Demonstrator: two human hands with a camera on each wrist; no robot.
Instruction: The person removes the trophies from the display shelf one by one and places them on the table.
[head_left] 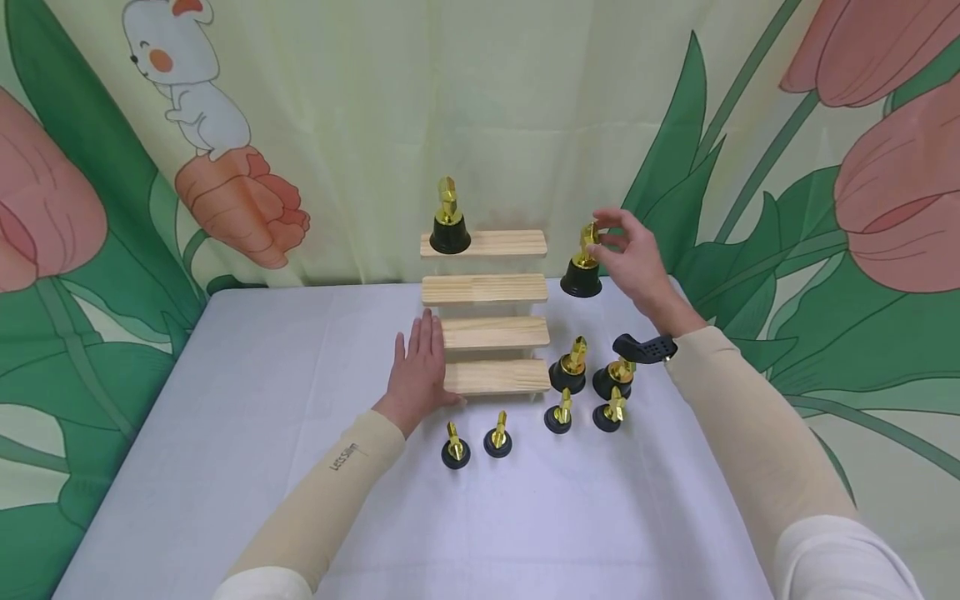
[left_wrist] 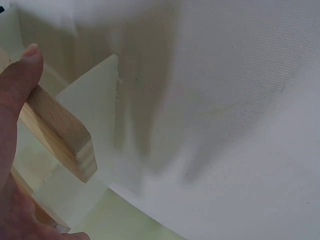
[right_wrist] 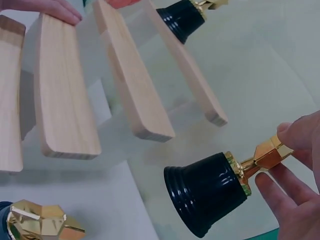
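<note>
My right hand [head_left: 633, 254] pinches a trophy [right_wrist: 210, 190] by its gold top, its black base hanging to the right of a stepped wooden rack [head_left: 491, 289]. In the right wrist view that base is clear of the slats. My left hand [head_left: 420, 367] lies along the rack's left side, fingers straight and pointing away, thumb near the lowest slat's front corner. Its left wrist view shows the fingers against a slat end [left_wrist: 75, 145]. Another gold-and-black trophy [head_left: 449, 221] stands on the left of the top slat.
Two mid-sized trophies [head_left: 568, 373] stand right of the rack, with two smaller ones [head_left: 558, 417] in front. Two more small trophies [head_left: 498, 439] stand before the lowest slat. A white cloth [head_left: 247, 400] covers the table. A printed curtain [head_left: 360, 150] hangs behind.
</note>
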